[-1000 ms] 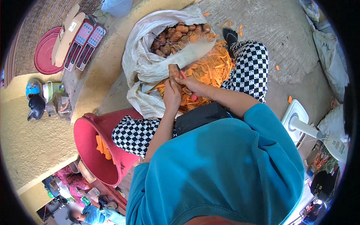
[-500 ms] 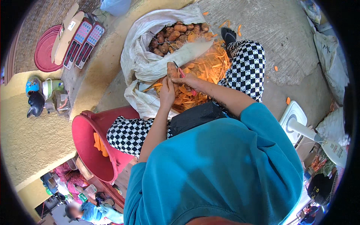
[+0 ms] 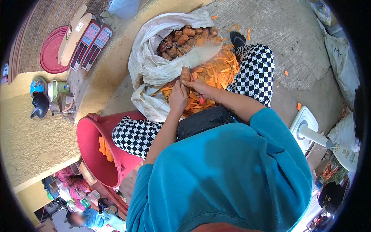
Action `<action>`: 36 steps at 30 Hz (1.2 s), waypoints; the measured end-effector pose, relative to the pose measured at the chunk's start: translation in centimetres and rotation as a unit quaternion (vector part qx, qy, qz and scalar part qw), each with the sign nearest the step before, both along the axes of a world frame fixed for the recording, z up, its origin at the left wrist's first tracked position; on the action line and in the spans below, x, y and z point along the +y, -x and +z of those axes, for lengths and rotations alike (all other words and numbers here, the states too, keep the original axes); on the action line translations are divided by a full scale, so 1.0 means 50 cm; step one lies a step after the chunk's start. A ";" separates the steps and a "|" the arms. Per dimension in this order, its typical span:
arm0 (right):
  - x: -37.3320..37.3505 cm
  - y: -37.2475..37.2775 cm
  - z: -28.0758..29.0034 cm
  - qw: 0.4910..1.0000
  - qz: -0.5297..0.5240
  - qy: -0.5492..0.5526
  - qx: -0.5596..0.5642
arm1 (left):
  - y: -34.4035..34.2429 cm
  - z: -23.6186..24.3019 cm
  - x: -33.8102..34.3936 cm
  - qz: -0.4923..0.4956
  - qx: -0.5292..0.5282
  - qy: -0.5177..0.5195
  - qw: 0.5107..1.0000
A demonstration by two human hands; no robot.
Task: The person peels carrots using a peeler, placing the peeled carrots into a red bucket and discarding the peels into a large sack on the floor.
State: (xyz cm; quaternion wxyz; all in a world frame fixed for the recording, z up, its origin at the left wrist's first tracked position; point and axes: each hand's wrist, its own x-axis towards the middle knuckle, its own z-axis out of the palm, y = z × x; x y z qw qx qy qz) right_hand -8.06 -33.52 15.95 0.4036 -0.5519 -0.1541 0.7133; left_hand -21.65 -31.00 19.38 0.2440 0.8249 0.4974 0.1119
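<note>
A brown, unpeeled-looking carrot (image 3: 186, 72) stands out from the fingers of my left hand (image 3: 178, 98), which is closed round its lower part. My right hand (image 3: 201, 89) is closed on a pink-handled peeler (image 3: 201, 100) against the carrot's right side; its blade is mostly hidden by my fingers. Below both hands lies a heap of orange peelings (image 3: 220, 71) between my legs. Just beyond, a white woven sack (image 3: 148, 50) gapes open, with several unpeeled carrots (image 3: 182, 39) inside.
At my left, a tipped red tub (image 3: 87, 154) holds several peeled carrots (image 3: 103, 149). A white scale (image 3: 305, 123) stands at the right. Scale-like keypads (image 3: 85, 42) and a red lid (image 3: 52, 50) lie upper left. Another person (image 3: 92, 218) is at the lower left.
The peeler has moved down along the carrot toward me, and its blade no longer shows near the top. Both hands sit slightly lower and further right; the whole view has shifted a little.
</note>
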 end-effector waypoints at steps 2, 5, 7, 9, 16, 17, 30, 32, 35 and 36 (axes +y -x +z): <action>0.000 0.002 0.005 0.999 0.011 0.005 0.032 | 0.006 -0.017 -0.004 0.009 0.017 -0.051 0.998; 0.000 0.012 -0.029 0.999 -0.027 0.016 0.013 | -0.005 -0.029 -0.007 0.016 0.031 -0.066 0.997; 0.004 0.025 -0.014 0.998 -0.053 -0.023 -0.009 | -0.002 -0.031 -0.006 0.032 0.034 -0.070 0.996; 0.007 0.031 -0.024 0.994 -0.086 -0.060 -0.033 | -0.007 -0.027 -0.005 0.037 0.057 -0.055 0.996; 0.039 -0.023 -0.034 0.957 0.034 -0.088 -0.273 | 0.062 -0.132 0.064 0.155 -0.188 0.241 0.939; 0.046 -0.051 -0.058 0.955 -0.004 -0.103 -0.279 | 0.052 -0.136 0.061 0.147 -0.187 0.246 0.940; 0.010 -0.117 -0.024 0.826 0.170 -0.279 -0.459 | 0.045 -0.059 0.057 0.232 -0.447 0.612 0.610; -0.002 -0.101 -0.006 0.818 0.213 -0.277 -0.457 | 0.055 -0.065 0.060 0.219 -0.462 0.616 0.600; -0.013 -0.087 0.002 0.810 0.255 -0.279 -0.448 | 0.044 -0.049 0.058 0.217 -0.449 0.627 0.598; -0.013 -0.081 0.009 0.810 0.260 -0.291 -0.438 | 0.044 -0.046 0.058 0.208 -0.443 0.626 0.607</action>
